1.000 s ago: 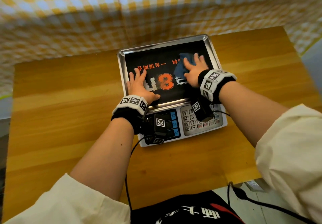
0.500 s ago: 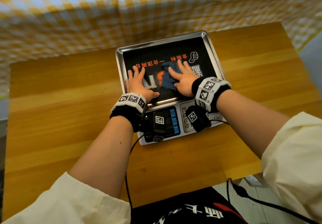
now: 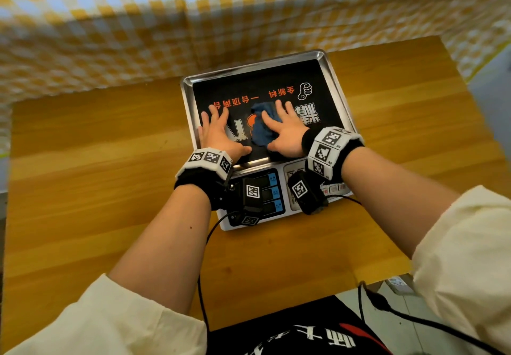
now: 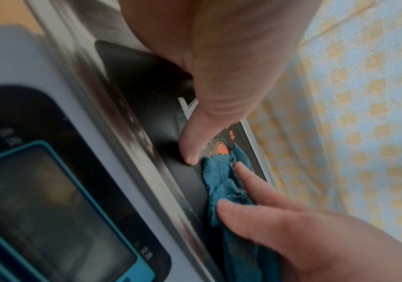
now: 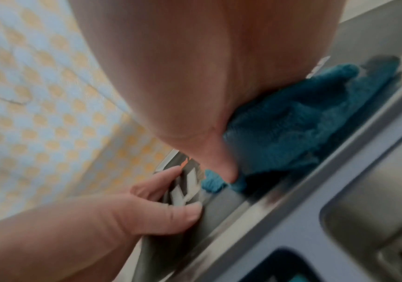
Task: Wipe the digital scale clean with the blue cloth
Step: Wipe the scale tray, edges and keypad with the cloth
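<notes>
A: Blue terry cloth (image 3: 261, 129)?
B: Bunched on the black printed tray of the grey digital scale (image 3: 336, 89), near its middle. Right hand (image 3: 287, 132) presses it, fingers straight.
A: Left hand (image 3: 218, 133)?
B: Flat on the tray's left part, fingers spread, holding nothing. Scale sits on the wooden table (image 3: 96, 175).

You're facing a wooden surface (image 3: 83, 189) with plank grain running side to side; behind its far edge hangs a yellow-and-white checked cloth (image 3: 138, 23), and past the near right corner, pale floor (image 3: 431, 324)
</notes>
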